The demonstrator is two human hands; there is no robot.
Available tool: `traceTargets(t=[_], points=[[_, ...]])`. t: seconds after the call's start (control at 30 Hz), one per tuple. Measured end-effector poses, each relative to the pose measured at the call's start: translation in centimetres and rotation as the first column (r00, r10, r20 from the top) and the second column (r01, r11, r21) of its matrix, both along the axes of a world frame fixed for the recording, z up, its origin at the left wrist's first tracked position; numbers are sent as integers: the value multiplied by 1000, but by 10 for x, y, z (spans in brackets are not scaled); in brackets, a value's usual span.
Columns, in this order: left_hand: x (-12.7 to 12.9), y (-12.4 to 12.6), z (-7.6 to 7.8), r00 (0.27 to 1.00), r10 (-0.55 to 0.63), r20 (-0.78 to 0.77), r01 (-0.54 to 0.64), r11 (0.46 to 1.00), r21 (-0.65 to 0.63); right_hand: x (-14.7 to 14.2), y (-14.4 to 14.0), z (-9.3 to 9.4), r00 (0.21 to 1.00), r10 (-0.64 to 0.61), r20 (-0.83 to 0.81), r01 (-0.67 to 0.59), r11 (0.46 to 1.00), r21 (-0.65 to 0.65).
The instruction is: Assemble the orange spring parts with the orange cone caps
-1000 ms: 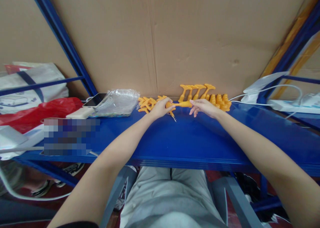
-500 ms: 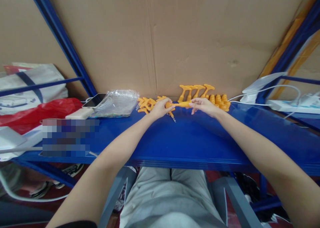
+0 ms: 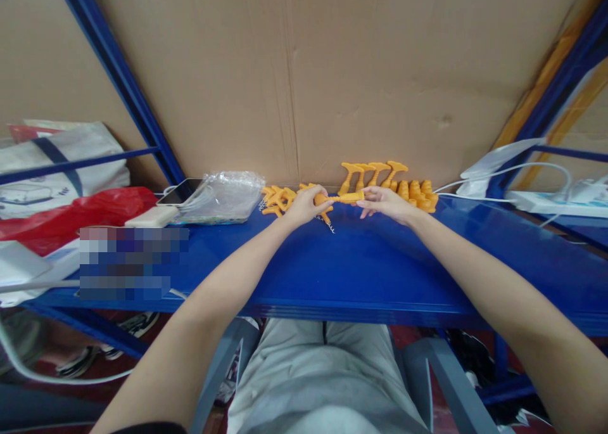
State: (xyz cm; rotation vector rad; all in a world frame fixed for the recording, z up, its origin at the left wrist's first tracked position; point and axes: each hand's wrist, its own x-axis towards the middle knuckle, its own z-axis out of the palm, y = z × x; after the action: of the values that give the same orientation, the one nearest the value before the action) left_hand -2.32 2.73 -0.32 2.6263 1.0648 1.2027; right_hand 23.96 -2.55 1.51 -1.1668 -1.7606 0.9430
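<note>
My left hand (image 3: 308,206) is closed around the handle end of a yellow corkscrew. A yellow plastic sleeve (image 3: 350,197) lies in line with it and covers the screw. At the sleeve's wider right end, the fingers of my right hand (image 3: 386,203) pinch it. To the left is a heap of yellow corkscrews (image 3: 277,198) with T-shaped handles and bare metal spirals. One bare spiral (image 3: 330,225) sticks out below my left hand. Behind my right hand, several T-handled corkscrews (image 3: 369,171) stand upright beside a cluster of yellow sleeves (image 3: 422,195).
The blue tabletop (image 3: 361,263) ends in front of my lap. A cardboard panel (image 3: 294,73) rises behind it. On the left are a clear plastic bag (image 3: 230,196), a phone (image 3: 183,192), a white box (image 3: 151,217) and a red bag (image 3: 109,206). White cables (image 3: 498,168) run at right.
The fingers of my right hand have shifted slightly at the sleeve's end, and its wide rim shows more. My left hand stays in place.
</note>
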Motion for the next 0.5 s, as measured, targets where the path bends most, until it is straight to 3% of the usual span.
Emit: traceTargets(t=[0.23,0.5], points=[[5,-8,4,1000,15,26,-15,1000,12,-5,-3,1,998,6,-58,-8,999,-31],[6,-7,3,999,13,30,-14,1000,25,-13,-6,3,989,-44,-138,22,988,-154]])
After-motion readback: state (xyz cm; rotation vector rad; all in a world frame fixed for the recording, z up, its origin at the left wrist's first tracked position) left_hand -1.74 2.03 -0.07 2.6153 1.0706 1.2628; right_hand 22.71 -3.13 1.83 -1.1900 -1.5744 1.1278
